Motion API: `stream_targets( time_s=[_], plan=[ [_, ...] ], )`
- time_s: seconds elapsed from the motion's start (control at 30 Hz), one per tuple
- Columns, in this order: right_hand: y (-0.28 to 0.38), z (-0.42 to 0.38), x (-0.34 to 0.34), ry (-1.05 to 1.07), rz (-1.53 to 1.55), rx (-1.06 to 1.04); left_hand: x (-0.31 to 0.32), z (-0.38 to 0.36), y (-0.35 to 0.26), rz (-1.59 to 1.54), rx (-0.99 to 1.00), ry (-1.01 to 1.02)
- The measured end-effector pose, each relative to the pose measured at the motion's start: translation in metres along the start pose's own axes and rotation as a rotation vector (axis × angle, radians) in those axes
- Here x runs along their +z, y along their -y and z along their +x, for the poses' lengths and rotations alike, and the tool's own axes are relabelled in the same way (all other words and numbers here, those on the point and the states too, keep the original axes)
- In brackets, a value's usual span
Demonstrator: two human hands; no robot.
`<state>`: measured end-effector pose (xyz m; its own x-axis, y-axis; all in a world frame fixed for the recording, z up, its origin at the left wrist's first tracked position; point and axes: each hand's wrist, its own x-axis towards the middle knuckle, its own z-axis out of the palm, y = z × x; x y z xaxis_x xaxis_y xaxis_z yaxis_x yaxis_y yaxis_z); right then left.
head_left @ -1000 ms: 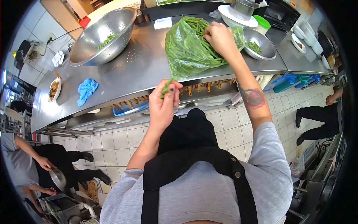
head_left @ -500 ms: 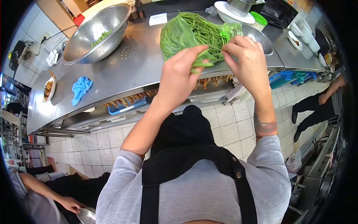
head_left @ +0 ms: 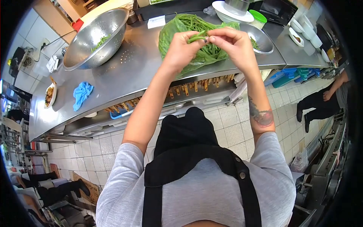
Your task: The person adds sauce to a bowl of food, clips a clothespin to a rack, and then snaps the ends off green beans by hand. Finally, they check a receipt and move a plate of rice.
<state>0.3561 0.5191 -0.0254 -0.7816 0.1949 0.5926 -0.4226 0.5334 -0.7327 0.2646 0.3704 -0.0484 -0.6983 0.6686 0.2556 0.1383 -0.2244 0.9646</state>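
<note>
Near counter (head_left: pixel 121 77) front edge, green beans (head_left: pixel 196 38) clamped in fingers of left hand (head_left: pixel 183 51); ends apparently pinched, worked by fingertips of right hand (head_left: pixel 239 47); steady hold needed next.

Worn on the head, looking forward and steeply down, close above the black apron (head_left: pixel 162 172), farther from the table (head_left: pixel 124 81), wide enough for tiled floor (head_left: pixel 234 128) on both sides.
</note>
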Motion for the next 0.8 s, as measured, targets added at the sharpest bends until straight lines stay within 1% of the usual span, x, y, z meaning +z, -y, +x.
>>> stream_targets(
  time_s=[0.03,0.1,0.13,0.23,0.3,0.37,0.43,0.53,0.63,0.67,0.7,0.77,0.8],
  plan=[
    [0.003,0.002,0.000,0.050,0.123,0.044,-0.002,-0.002,-0.004,0.003,-0.002,0.001],
    [0.011,0.005,-0.003,0.149,0.367,0.132,-0.005,-0.005,-0.012,-0.179,-0.063,0.126],
    [0.014,0.006,-0.005,0.148,0.367,0.134,-0.005,-0.006,-0.015,-0.272,-0.093,0.188],
    [0.020,0.009,-0.010,0.276,0.493,0.220,0.006,-0.021,-0.028,-0.339,-0.115,0.131],
    [0.023,0.005,-0.006,0.253,0.486,0.236,0.009,-0.034,-0.028,-0.375,-0.128,0.101],
    [0.028,0.001,-0.001,0.207,0.475,0.261,0.006,-0.046,-0.028,-0.274,-0.190,0.157],
    [0.026,-0.003,0.002,0.218,0.463,0.239,0.001,-0.054,-0.026,-0.222,-0.225,0.180],
    [0.026,-0.012,0.004,0.232,0.435,0.195,-0.005,-0.062,-0.020,0.037,-0.115,0.079],
    [0.039,-0.017,-0.003,0.319,-0.152,0.093,-0.012,-0.067,-0.021,0.078,-0.168,0.085],
    [0.039,-0.019,-0.003,0.318,-0.152,0.094,-0.014,-0.069,-0.022,0.098,-0.192,0.087],
    [0.039,-0.020,-0.003,0.303,-0.259,-0.036,-0.016,-0.070,-0.022,0.099,-0.193,0.088],
    [0.039,-0.022,-0.002,0.267,-0.471,-0.296,-0.019,-0.071,-0.019,0.012,-0.256,0.112],
    [0.039,-0.024,-0.002,0.266,-0.472,-0.295,-0.020,-0.072,-0.017,-0.032,-0.288,0.125]
  ],
)
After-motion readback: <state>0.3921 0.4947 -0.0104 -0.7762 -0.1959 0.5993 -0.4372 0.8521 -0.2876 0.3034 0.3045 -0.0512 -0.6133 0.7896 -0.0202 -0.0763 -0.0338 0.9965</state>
